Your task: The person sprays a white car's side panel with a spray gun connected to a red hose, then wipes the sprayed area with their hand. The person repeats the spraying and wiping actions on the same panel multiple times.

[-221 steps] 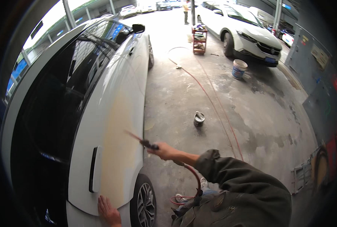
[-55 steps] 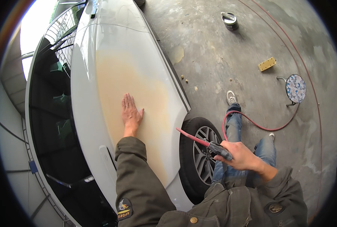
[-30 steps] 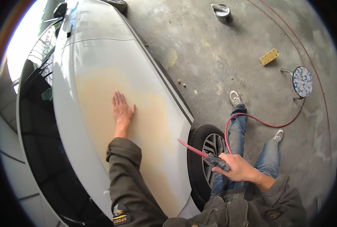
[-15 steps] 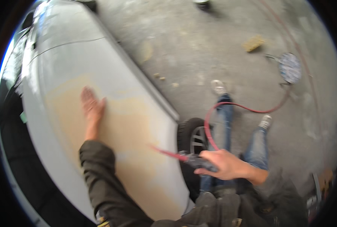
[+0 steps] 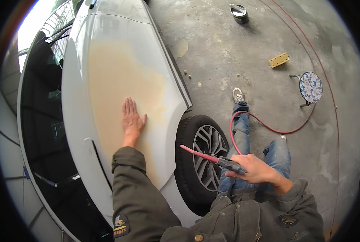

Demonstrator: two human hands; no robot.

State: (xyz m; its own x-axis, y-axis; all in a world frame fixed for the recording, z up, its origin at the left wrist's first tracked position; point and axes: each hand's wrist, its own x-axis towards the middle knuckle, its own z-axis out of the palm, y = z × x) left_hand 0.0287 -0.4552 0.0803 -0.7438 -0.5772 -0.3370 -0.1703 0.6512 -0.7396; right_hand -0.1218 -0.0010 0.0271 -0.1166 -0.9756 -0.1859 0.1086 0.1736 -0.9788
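Observation:
My left hand (image 5: 133, 121) lies flat, fingers stretched out, on a tan filler patch (image 5: 115, 80) that covers much of the pale car panel (image 5: 77, 109). Gripped in my right hand (image 5: 252, 167) is an air blow gun (image 5: 230, 164) with a long red nozzle tube (image 5: 199, 153). The tube points up and left, over the car's rear wheel (image 5: 206, 157), and stays apart from the panel. A red air hose (image 5: 283, 132) loops from the gun across my leg to the floor.
A round stool (image 5: 310, 87) with a patterned seat stands on the concrete floor at right. Near it lies a yellow sanding block (image 5: 279, 60). Farther off is a dark open can (image 5: 239, 14). The hose (image 5: 317, 52) runs along the right side. Dark car windows (image 5: 46, 121) are at left.
The view has shifted along the car, bringing the full wheel and window into sight. My left hand now rests lower on the patch. The blow gun stays in my right hand.

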